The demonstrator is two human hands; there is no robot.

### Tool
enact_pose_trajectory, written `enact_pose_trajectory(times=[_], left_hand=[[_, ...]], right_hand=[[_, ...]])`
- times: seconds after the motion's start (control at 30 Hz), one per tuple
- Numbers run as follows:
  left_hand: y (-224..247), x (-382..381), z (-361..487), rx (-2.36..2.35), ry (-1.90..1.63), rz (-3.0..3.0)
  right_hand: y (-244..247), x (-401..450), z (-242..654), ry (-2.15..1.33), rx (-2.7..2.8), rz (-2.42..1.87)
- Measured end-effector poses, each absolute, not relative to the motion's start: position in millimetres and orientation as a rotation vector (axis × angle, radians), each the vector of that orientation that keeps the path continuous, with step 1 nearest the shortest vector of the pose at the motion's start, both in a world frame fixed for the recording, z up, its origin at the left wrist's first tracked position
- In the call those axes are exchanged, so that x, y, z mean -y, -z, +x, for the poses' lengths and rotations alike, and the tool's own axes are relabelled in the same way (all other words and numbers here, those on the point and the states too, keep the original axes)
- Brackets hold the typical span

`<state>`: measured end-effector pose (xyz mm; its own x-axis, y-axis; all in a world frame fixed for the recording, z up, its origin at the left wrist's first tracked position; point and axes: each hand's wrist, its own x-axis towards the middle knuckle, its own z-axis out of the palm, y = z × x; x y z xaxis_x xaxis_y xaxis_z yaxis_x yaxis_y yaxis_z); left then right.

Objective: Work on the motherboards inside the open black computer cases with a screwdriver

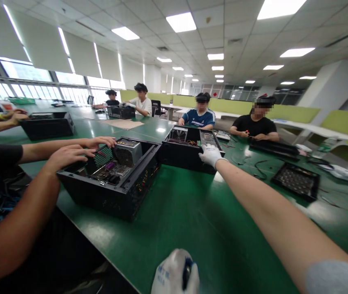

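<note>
Stretched far forward, my right hand (211, 155) in a white glove has its fingers hooked over the near edge of a black computer case (180, 154). That case lies open side up, with a fan, wires and a metal drive cage showing inside. Close to my body at the bottom, my left hand (174, 273), also gloved, is curled closed around something small and dark with a shiny bit. What it is I cannot make out. Left of my arms sits another open computer case (106, 196) with a power supply (127, 152) and circuit board in it.
A co-worker's bare hands (70, 157) rest on the left case. Across the green table (168, 228) people sit by more cases. A black perforated panel (296, 179), loose cables (261, 169) and a plastic bottle (327, 145) lie at right. Brown cardboard (125, 123) lies farther back.
</note>
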<state>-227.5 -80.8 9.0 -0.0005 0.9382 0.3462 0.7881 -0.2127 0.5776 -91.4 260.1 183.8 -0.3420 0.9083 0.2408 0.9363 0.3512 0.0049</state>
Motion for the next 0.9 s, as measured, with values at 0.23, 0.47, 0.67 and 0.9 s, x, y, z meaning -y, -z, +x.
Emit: enact_pose_trajectory(times=[0.23, 0.47, 0.67, 0.9], left_hand=[[4.9, 75.2, -220.5, -1.768, -1.172, 1.941], [2.9, 75.8, -220.6, -1.767, -1.272, 1.955], [-14.7, 86.5, -220.4, -1.726, -1.373, 1.971], [-112.8, 126.5, -212.1, -1.45, -1.489, 2.532]], right_hand=[[-170.6, -254.4, -66.2, 0.407, 2.444, -1.75], [-164.6, -159.4, -18.1, 0.425, 2.55, -1.6], [-159.0, -31.5, 46.2, 0.365, 2.58, -1.493], [-148.7, 99.2, 119.8, 0.467, 2.444, -1.13]])
